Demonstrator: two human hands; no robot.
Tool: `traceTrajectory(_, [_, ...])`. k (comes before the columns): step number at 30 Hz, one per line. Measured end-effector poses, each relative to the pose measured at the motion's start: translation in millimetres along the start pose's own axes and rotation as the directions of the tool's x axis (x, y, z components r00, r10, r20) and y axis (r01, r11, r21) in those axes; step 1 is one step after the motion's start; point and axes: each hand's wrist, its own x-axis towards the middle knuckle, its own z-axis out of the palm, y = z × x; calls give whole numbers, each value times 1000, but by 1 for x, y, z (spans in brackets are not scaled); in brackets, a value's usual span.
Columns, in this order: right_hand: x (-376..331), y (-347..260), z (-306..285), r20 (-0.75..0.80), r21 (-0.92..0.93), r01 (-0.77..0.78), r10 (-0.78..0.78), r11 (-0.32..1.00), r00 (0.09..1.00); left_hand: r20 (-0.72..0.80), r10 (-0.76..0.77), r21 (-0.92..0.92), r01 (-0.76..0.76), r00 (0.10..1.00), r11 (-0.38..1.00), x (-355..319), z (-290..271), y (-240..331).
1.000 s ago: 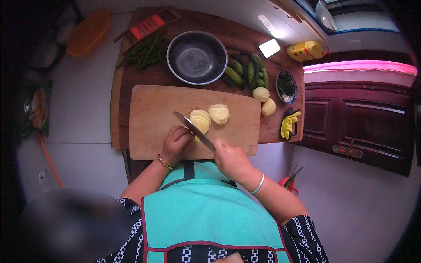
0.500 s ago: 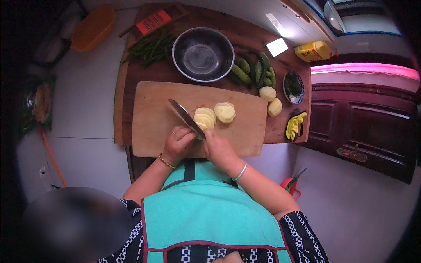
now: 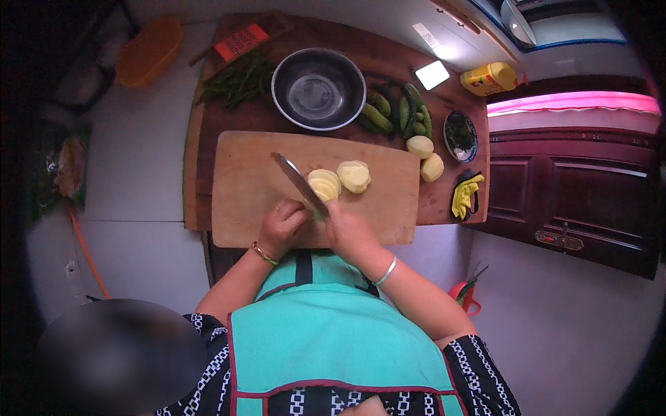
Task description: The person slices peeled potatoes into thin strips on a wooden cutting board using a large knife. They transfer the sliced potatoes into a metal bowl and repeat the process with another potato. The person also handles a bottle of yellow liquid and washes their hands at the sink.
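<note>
**Knife held over sliced potato on cutting board**

The right hand (image 3: 350, 232) is closed around the handle of a broad knife (image 3: 300, 184), the blade angled up and to the left across the wooden cutting board (image 3: 243, 180). The left hand (image 3: 281, 225) is curled loosely, fingers folded, resting on the board just beside the knife handle; whether it holds anything cannot be told. A sliced pale potato half (image 3: 324, 184) lies touching the blade's right side, a second half (image 3: 354, 176) just beside it. Two whole peeled potatoes (image 3: 425, 157) sit past the board's right edge. A steel bowl (image 3: 318, 89) stands behind the board, cucumbers (image 3: 399, 116) to its right.
</note>
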Motion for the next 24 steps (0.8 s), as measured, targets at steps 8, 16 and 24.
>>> traceTrajectory(8, [-25,-6,-28,-3,-119,91,-92,989,996,-39,-20,-17,19,999,1000,-5,5,-2])
traceTrajectory(16, [-32,-1,-29,33,-72,101,-99,992,995,-19,-43,-15,43,999,999,-3,3,0])
traceTrajectory(24, [-21,1,-21,45,-71,100,-97,992,994,-26,-70,-12,70,997,997,-4,4,0])
